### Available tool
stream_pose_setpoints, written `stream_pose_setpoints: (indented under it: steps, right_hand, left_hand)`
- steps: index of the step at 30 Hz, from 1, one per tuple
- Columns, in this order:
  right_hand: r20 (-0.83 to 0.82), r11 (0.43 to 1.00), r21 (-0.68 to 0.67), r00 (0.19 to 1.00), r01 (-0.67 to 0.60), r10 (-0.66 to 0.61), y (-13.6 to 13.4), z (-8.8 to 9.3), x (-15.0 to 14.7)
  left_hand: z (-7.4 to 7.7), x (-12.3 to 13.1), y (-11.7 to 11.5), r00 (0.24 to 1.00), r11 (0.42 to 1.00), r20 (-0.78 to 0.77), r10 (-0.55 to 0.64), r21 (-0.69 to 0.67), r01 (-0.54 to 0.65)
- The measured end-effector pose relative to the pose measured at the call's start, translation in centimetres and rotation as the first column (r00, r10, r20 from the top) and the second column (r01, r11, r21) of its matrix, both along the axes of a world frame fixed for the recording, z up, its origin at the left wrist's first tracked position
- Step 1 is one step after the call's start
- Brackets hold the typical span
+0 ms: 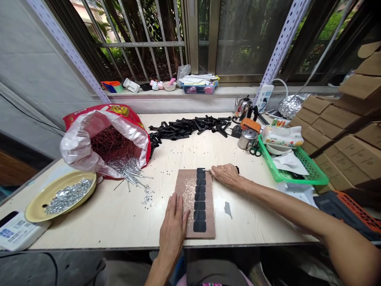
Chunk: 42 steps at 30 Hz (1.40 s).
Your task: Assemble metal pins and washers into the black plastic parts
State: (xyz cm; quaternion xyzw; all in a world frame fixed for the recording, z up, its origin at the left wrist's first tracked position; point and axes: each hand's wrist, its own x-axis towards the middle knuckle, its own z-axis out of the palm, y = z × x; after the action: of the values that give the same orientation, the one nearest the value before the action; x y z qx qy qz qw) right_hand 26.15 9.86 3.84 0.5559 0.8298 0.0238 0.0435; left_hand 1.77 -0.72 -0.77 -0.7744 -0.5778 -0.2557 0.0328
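A brown board (208, 222) lies flat near the table's front edge, with a column of several black plastic pieces (200, 198) set into it. My left hand (174, 222) rests flat on the board's left side, fingers stretched out. My right hand (226, 174) sits at the board's top right corner, fingers pinched on a thin metal pin (206, 170) whose tip points at the topmost black piece.
A red and silver bag (104, 135) spills metal pins at the left. A yellow plate (41, 202) holds small metal parts. A heap of black plastic pieces (190, 126) lies behind, a green basket (309, 171), kettle (242, 107) and cartons at right.
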Motion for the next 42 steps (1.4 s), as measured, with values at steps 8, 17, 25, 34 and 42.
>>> stream_pose_setpoints:
  steps: [8, 17, 25, 34, 42]
  right_hand:
    - [0.018, 0.985, 0.0, 0.985, -0.172, 0.172, 0.5, 0.7, 0.6]
    - [-0.005, 0.97, 0.042, 0.971, -0.239, 0.24, 1.0, -0.2, 1.0]
    - [-0.041, 0.969, 0.009, 0.968, -0.247, 0.247, -0.3, -0.5, 0.3]
    - [-0.04, 0.976, 0.086, 0.978, -0.2, 0.204, -4.2, -2.2, -0.8]
    - [-0.052, 0.987, 0.055, 0.987, -0.148, 0.151, -4.4, -2.1, -1.0]
  left_hand:
    - [0.1, 0.0, 0.0, 1.0, 1.0, 0.017, 0.003, -0.024, -0.003]
    - [0.4, -0.2, -0.4, 1.0, 0.996, 0.001, 0.008, -0.083, -0.008]
    - [0.7, -0.1, -0.4, 0.999, 0.995, -0.037, 0.009, -0.095, -0.012]
    - [0.8, 0.2, -0.4, 1.0, 0.993, 0.007, -0.004, -0.117, 0.004]
    - [1.0, 0.3, -0.4, 1.0, 0.993, 0.001, 0.001, -0.119, -0.001]
